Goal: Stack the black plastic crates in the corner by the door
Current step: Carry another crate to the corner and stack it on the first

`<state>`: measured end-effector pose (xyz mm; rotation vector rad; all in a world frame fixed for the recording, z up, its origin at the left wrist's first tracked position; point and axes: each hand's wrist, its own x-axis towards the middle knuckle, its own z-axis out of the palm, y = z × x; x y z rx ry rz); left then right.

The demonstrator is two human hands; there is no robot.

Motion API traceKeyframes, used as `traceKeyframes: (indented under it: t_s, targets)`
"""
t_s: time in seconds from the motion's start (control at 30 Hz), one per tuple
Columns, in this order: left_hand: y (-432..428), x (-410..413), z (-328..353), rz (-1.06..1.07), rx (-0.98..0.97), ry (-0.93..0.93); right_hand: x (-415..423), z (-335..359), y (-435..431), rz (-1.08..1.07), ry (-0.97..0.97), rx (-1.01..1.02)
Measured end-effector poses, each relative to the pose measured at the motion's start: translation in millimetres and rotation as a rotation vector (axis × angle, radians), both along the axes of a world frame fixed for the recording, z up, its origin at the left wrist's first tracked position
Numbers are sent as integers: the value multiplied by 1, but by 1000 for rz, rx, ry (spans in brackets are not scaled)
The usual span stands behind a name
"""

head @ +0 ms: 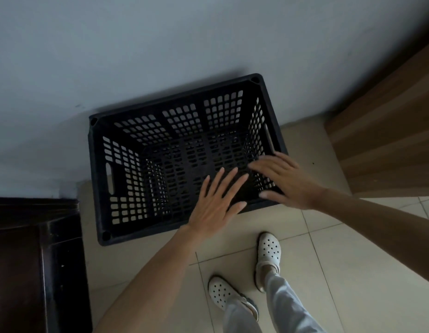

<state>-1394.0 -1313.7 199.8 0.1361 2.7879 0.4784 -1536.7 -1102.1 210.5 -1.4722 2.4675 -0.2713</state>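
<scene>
A black plastic crate (146, 131) with perforated walls stands upright against the pale wall, its open top facing me. It may rest on another crate, but I cannot tell. My left hand (216, 203) hovers over the crate's near rim, fingers spread, holding nothing. My right hand (283, 181) is above the crate's near right corner, fingers apart, thumb close to the rim. Both hands look slightly blurred.
A wooden door (386, 131) stands at the right. Dark wooden furniture (28, 260) fills the lower left, close to the crate's left side. Beige floor tiles (341, 260) lie under my feet, which wear white clogs (268, 251).
</scene>
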Motion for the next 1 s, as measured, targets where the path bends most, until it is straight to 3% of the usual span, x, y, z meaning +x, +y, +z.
traceKeyframes:
  t_s: [0.1,0.17,0.3,0.43,0.57,0.8,0.9,1.0]
  targets:
    - [7,-35,8,83,4,84,-27,1,-11,-360,40,-45]
    - [10,-71,12,114,9,127,-44,-3,-25,-455,40,6]
    - [-13,-143,13,149,-65,145,-77,-11,-62,-467,-6,58]
    - [-61,-191,7,50,-197,120,-114,-15,-88,-491,21,57]
    - [-93,-221,2,-62,-196,86,-127,-21,-91,-411,43,32]
    - [-115,-232,2,-198,-279,-4,-126,-21,-94,-385,45,86]
    - [-111,-234,17,-159,-205,-98,-129,-12,-94,-351,-10,139]
    - [-108,-205,30,-77,-177,-36,-130,-2,-92,-330,-2,181]
